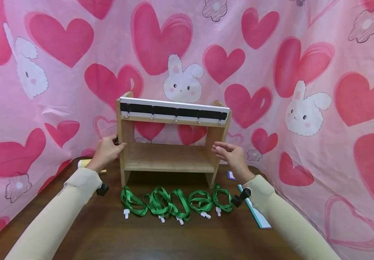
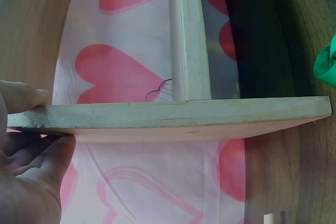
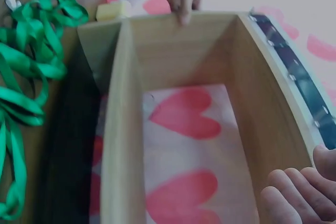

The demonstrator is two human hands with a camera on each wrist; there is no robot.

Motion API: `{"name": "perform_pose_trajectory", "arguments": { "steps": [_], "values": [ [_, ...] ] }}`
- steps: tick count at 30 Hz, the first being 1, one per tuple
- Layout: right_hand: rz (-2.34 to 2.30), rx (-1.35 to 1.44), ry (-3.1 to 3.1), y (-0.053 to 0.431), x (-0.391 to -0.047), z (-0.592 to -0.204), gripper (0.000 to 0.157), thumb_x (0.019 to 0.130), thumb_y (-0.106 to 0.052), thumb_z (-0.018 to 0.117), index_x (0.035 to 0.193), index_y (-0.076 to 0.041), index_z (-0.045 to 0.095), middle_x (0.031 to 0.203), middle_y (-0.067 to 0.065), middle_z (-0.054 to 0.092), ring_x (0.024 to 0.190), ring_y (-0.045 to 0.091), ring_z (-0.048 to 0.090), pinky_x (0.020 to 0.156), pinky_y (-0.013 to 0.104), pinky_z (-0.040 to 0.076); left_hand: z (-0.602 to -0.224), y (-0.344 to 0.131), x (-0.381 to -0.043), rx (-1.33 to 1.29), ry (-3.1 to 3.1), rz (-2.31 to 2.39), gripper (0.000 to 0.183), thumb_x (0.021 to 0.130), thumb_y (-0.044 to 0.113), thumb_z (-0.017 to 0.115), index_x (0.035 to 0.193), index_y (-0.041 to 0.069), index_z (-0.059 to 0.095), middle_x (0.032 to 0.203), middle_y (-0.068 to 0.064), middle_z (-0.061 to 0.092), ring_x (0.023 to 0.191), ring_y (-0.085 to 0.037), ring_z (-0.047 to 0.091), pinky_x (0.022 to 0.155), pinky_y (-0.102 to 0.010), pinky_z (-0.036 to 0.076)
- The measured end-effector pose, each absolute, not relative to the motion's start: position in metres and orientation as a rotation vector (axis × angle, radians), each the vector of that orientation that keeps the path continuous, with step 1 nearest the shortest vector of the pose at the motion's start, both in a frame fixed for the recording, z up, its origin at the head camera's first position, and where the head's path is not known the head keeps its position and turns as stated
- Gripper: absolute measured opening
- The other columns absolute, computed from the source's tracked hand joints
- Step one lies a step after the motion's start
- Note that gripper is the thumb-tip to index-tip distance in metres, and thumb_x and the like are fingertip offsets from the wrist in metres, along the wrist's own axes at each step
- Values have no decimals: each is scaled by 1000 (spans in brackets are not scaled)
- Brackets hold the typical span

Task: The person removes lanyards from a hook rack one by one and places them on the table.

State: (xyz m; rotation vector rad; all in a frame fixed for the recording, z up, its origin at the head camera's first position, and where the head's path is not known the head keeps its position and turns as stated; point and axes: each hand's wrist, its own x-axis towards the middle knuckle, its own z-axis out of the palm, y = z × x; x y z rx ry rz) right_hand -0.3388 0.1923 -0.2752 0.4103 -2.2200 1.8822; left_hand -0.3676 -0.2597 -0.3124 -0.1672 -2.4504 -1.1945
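Note:
A wooden two-tier rack [image 1: 170, 157] stands on the table, a white strip [image 1: 203, 105] with a black band and several small metal hooks along its top front. My left hand [image 1: 107, 151] grips the rack's left side panel; in the left wrist view its thumb lies on the inner face, the fingers outside. By the right side panel is my right hand [image 1: 233, 159], fingers loosely bent and holding nothing; whether it touches the panel I cannot tell. Several coiled green lanyards [image 1: 184, 203] with white clips lie in a row before the rack.
Behind the left forearm lies a yellow and white object [image 1: 83, 163], partly hidden. To the right, a white flat item with a teal edge [image 1: 259, 215] and a small blue-edged card [image 1: 231, 175] rest on the brown table [image 1: 161, 242]. Pink heart-patterned cloth [image 1: 154, 86] hangs behind.

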Motion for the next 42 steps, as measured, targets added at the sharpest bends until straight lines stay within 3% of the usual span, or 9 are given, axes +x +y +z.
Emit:
{"name": "perform_pose_trajectory", "arguments": {
  "steps": [3,10,15,22,27,29,33,35,42],
  "values": [
    [1894,348,-2181,205,-341,-269,44,99,-19,66,135,4,61,133,21,67,101,6,75,92,27,60,-312,-259,-366,-160,-2454,-1198,65,99,22,64,153,-2,39,143,-33,55,113,-49,67,86,-54,59],
    [1911,253,-2074,232,-351,-262,48,96,-22,70,135,4,62,112,-1,79,93,4,76,89,27,59,-310,-259,-368,-157,-2441,-1205,64,99,19,65,153,-2,39,142,-32,55,114,-49,67,86,-54,59],
    [1864,241,-2048,253,-353,-260,49,95,-28,71,134,2,63,123,9,75,93,3,76,89,27,59,-310,-258,-370,-164,-2436,-1211,64,98,21,65,153,-2,40,141,-33,56,114,-48,67,87,-53,59],
    [1842,195,-2010,277,-355,-259,49,95,-29,71,133,1,64,111,-3,77,92,1,76,87,23,58,-312,-260,-370,-185,-2422,-1211,63,98,18,65,152,-4,40,140,-34,57,115,-49,66,88,-55,59],
    [1405,121,-2242,290,-354,-263,52,98,-45,62,137,-10,64,129,10,72,101,4,71,87,11,56,-313,-259,-370,-183,-2416,-1186,61,97,18,65,151,-4,43,137,-33,59,111,-47,69,85,-54,60],
    [1168,105,-2338,295,-353,-266,54,99,-51,57,138,-15,64,133,12,69,109,14,69,88,17,58,-313,-259,-370,-181,-2419,-1181,62,97,18,65,151,-3,43,137,-33,59,111,-47,69,85,-53,60],
    [877,161,-2414,304,-355,-273,55,101,-50,54,142,-13,60,138,17,65,121,36,63,97,48,59,-311,-259,-370,-186,-2425,-1174,62,98,20,64,152,-3,42,138,-33,59,112,-46,68,86,-53,60],
    [777,221,-2437,308,-358,-278,56,101,-45,56,145,-10,56,143,19,61,128,41,58,104,60,52,-311,-260,-370,-185,-2428,-1171,62,98,21,64,151,-3,42,138,-32,59,113,-46,68,86,-53,60],
    [391,424,-2511,317,-371,-298,74,94,-33,64,155,-1,37,159,30,37,147,52,29,118,77,19,-311,-262,-367,-167,-2453,-1136,63,99,23,63,151,-4,41,137,-33,59,111,-46,69,86,-53,60]
  ]
}}
